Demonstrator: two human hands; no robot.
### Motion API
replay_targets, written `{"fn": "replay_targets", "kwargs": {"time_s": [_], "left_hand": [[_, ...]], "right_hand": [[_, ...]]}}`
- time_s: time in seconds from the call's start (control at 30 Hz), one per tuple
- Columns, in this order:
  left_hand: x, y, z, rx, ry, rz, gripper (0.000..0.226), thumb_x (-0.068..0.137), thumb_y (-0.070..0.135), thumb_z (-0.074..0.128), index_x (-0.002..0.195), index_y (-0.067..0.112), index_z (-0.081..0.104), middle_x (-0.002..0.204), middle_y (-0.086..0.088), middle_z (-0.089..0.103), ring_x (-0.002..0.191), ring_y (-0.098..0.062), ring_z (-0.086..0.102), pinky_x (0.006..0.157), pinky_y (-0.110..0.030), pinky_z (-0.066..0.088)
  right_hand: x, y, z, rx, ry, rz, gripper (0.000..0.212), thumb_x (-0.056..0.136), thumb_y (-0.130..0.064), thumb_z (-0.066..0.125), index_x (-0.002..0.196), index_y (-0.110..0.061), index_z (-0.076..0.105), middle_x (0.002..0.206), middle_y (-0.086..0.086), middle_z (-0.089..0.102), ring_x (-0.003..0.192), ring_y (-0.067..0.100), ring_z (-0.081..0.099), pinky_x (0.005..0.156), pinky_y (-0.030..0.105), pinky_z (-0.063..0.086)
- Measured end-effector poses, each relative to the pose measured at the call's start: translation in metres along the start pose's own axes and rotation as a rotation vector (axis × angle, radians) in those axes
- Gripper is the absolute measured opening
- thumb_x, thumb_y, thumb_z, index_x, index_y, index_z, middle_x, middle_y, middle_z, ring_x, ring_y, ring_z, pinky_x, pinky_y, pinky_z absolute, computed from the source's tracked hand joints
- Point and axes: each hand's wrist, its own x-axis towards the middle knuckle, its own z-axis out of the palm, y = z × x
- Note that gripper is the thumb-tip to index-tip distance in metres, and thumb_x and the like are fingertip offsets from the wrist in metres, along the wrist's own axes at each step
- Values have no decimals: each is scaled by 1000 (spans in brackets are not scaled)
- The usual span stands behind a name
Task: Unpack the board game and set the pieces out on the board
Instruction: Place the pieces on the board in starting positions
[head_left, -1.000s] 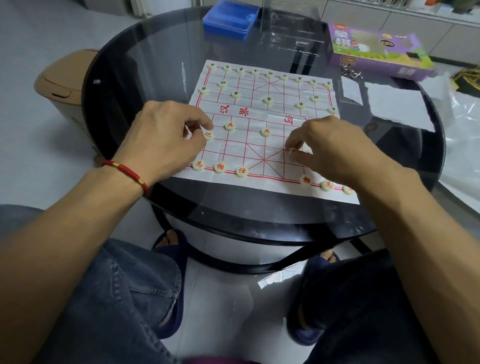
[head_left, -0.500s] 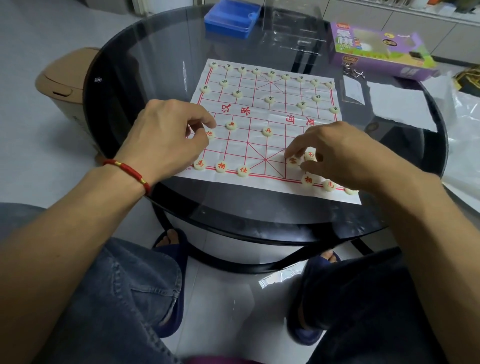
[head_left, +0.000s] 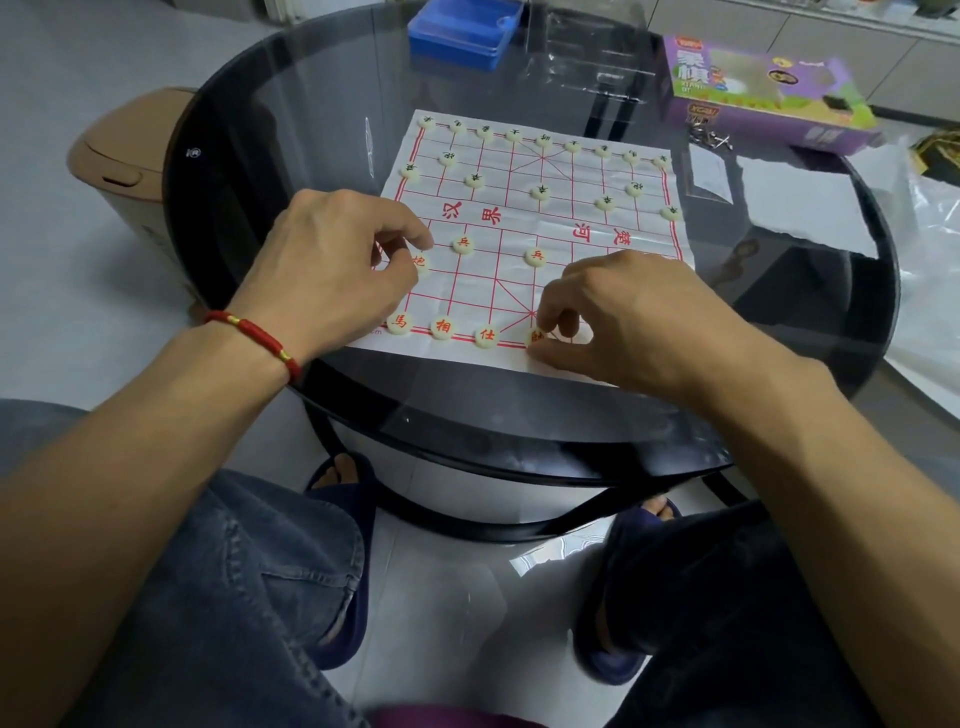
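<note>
Both hands are down on the paper board (head_left: 524, 228), which lies flat on the round dark glass bench (head_left: 291, 130). The right hand (head_left: 639, 317) sits at five o'clock on the board, its grip clenched round a cream disc (head_left: 536, 338) on the near edge line, thumb below and curled fingers above it. To its nine o'clock the near row reads three more red-marked pieces in a line: one (head_left: 487, 335) just beside, the next (head_left: 442, 327), then the corner one (head_left: 399, 323).

Over at eight o'clock on the board, the left hand (head_left: 337, 265), with a red cord bracelet (head_left: 254, 335) on the wrist, has its fingers curled over another red-marked piece (head_left: 420, 261); whether that grip actually pinches it, I cannot tell. Two red soldiers stand free between the hands: one (head_left: 462, 244) just beside the left fingertips, one (head_left: 536, 256) nearer the middle.

Across the river line, at twelve o'clock, the green-marked pieces (head_left: 540, 192) stand in their rows along the far side.

Off the board: a blue plastic box (head_left: 462, 31) at twelve o'clock on the bench, a purple carton (head_left: 763, 93) at two o'clock, white paper (head_left: 800, 208) at three o'clock. A tan bin (head_left: 124, 171) stands on the floor at nine o'clock.
</note>
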Motion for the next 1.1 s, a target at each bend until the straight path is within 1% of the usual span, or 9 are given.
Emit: {"fn": "replay_targets", "kwargs": {"time_s": [0.17, 0.33, 0.47, 0.6, 0.67, 0.8, 0.87, 0.97, 1.1], "left_hand": [[0, -1, -1, -1, -4, 2, 23, 94, 21, 64, 115, 23, 74, 110, -1, 73, 83, -14, 62, 79, -31, 54], [-1, 0, -2, -8, -8, 2, 23, 94, 22, 64, 115, 24, 74, 111, -1, 73, 83, -14, 62, 81, -34, 56], [-1, 1, -3, -9, -9, 3, 24, 95, 21, 64, 116, 22, 74, 116, -3, 72, 85, -14, 61, 80, -35, 56], [-2, 2, -4, -12, -6, -1, 23, 94, 19, 64, 116, 21, 74, 116, -4, 72, 85, -15, 62, 80, -39, 58], [-2, 3, -4, -9, -14, 2, 24, 94, 19, 64, 116, 20, 74, 115, -4, 72, 85, -16, 63, 80, -38, 58], [-2, 5, -4, -12, -19, -2, 24, 94, 20, 65, 116, 20, 74, 115, -4, 72, 86, -17, 63, 80, -38, 57], [-1, 5, -3, -10, -15, -1, 24, 94, 20, 65, 116, 20, 74, 115, -4, 72, 86, -16, 62, 79, -37, 56], [-1, 3, -2, -7, -18, 3, 23, 94, 20, 65, 116, 22, 74, 113, -3, 72, 84, -16, 62, 78, -34, 56], [-2, 4, -1, -11, -39, 3, 23, 94, 19, 64, 115, 21, 74, 115, -4, 72, 88, -19, 64, 80, -38, 57]], "right_hand": [[1, -3, 1, -22, -23, 8, 26, 92, -51, 61, 103, -29, 69, 102, -3, 67, 90, 25, 62, 75, 44, 56], [2, -3, 3, -34, -16, 6, 30, 92, -53, 61, 105, -28, 68, 102, -2, 67, 89, 24, 62, 75, 43, 56], [0, 4, -4, -31, 29, 51, 38, 93, -60, 56, 106, -27, 71, 100, -6, 70, 86, 20, 63, 72, 35, 54], [-8, 42, -21, 2, 227, 191, 19, 97, -32, 65, 106, -20, 76, 100, 2, 76, 81, 20, 67, 77, 44, 61], [-12, 56, -21, 17, 186, 230, 18, 94, -21, 70, 112, -17, 75, 105, 5, 76, 81, 19, 66, 81, 38, 59], [-9, 57, -10, 34, 36, 232, 30, 90, -20, 75, 120, -20, 73, 108, 2, 74, 78, 12, 58, 69, 25, 49], [-6, 55, -7, 25, 5, 230, 32, 91, -22, 75, 122, -24, 72, 110, 0, 73, 80, 13, 58, 67, 27, 52], [-4, 54, -3, 23, -23, 223, 31, 90, -20, 76, 120, -28, 74, 113, -2, 72, 88, 16, 63, 77, 38, 60], [-3, 52, -3, 12, 4, 225, 29, 89, -25, 77, 118, -32, 74, 119, -4, 69, 93, 14, 62, 79, 38, 60]]}}
